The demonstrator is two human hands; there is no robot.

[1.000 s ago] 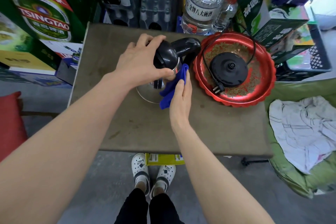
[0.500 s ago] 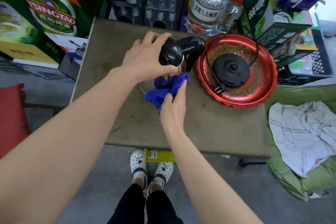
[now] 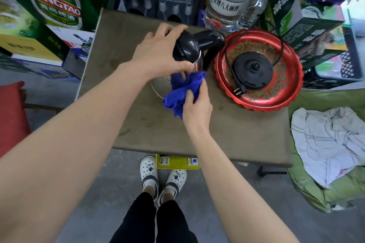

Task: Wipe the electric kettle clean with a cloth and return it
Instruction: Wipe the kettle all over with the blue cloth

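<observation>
Landmark: we are reading every place from the red tray (image 3: pixel 266 107), which is sitting on the counter (image 3: pixel 227 134).
Kettle: the electric kettle (image 3: pixel 187 49) is standing on the counter just left of the red tray, its black handle pointing toward the tray's rim. It is sitting off its power base (image 3: pixel 253 69), which is lying inside the tray with the plug (image 3: pixel 240 90) beside it.
Left hand: our left hand (image 3: pixel 158 55) is coming over the kettle from the side away from the tray, and its grip is clamped on the black lid, steadying the kettle.
Right hand: our right hand (image 3: pixel 197 108) is working on the near side of the kettle, left of the tray. Its grip is pinching the bunched blue cloth (image 3: pixel 181 94) and pressing it against the shiny lower body.
Step in hand: we are judging this to be the wiping step, with the near side of the body being rubbed; the return is not yet begun.
Next move: we are expecting to turn the kettle under the lid hold so the cloth is reaching the unwiped sides. After that we are needing to lift it rightward and centre it on the base in the tray, minding the cord.
</observation>
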